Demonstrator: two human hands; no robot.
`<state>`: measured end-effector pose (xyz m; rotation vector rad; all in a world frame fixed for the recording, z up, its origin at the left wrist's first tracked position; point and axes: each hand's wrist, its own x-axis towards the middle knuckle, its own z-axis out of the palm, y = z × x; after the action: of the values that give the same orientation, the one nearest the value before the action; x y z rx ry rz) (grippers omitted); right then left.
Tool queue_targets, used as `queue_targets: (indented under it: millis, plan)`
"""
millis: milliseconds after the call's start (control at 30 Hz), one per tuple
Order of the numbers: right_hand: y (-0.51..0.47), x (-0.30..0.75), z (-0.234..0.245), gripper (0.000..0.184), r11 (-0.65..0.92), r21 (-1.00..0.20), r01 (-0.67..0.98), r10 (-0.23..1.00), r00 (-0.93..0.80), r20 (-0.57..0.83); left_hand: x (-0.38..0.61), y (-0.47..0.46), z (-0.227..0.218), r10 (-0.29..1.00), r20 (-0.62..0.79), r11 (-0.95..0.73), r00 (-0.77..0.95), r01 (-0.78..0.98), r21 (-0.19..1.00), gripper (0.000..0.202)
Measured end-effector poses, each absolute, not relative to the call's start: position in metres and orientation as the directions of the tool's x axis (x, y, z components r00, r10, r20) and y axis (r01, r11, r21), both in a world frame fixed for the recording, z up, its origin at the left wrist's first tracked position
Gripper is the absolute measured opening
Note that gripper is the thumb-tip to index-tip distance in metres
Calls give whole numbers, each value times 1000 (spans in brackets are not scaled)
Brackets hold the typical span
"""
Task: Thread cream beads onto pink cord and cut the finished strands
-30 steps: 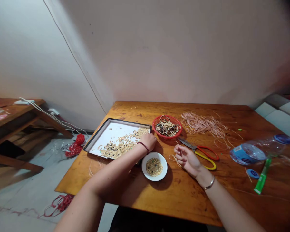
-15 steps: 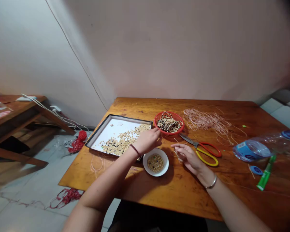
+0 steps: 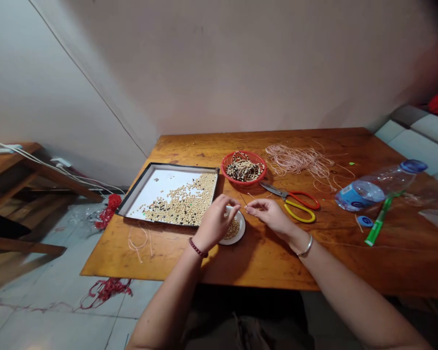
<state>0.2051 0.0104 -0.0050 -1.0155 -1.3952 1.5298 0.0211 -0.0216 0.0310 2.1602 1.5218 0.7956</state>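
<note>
Pinching cord with your right hand, treat it as probably light and limp, best held near its tip; your left hand's grip is unclear.

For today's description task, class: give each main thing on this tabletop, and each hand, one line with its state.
Left hand: fingertips pinched; any contents too small to see
Right hand: pinching a thin strand
Tray: flat, partly covered with beads
Dish: holding beads, partly hidden
Red basket: full of beaded strands
Cord: loose, tangled
Scissors: lying flat
Bottle: transparent; fill unclear
Green tube: lying down
</note>
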Motion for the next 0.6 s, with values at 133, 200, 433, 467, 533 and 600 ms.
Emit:
queue_targets:
  millis: [133, 200, 433, 467, 533, 600]
  plan:
    - [16, 211, -6, 31, -38, -999, -14, 965, -260, -33, 0, -29, 40, 953, 45, -302, 300, 926, 227, 24]
    - [18, 214, -5, 31, -23, -1000, -16, 963, -269, -18, -1, -29, 40, 919, -54, -387, 392, 919, 81, 28]
    - [22, 219, -2, 30, -36, -999, -36, 966, -256, -26, 13, -14, 35, 835, -194, -537, 515, 839, -83, 30]
    - [22, 219, -3, 30, -72, -996, -44, 957, -284, -57, 14, -12, 35, 830, -188, -548, 526, 831, -98, 29]
    - [22, 221, -5, 29, -169, -983, -65, 929, -344, -137, 14, -8, 34, 818, -189, -569, 544, 813, -123, 26]
    - [22, 223, -6, 29, -245, -965, -97, 912, -361, -195, 15, -5, 32, 810, -194, -582, 554, 801, -141, 23]
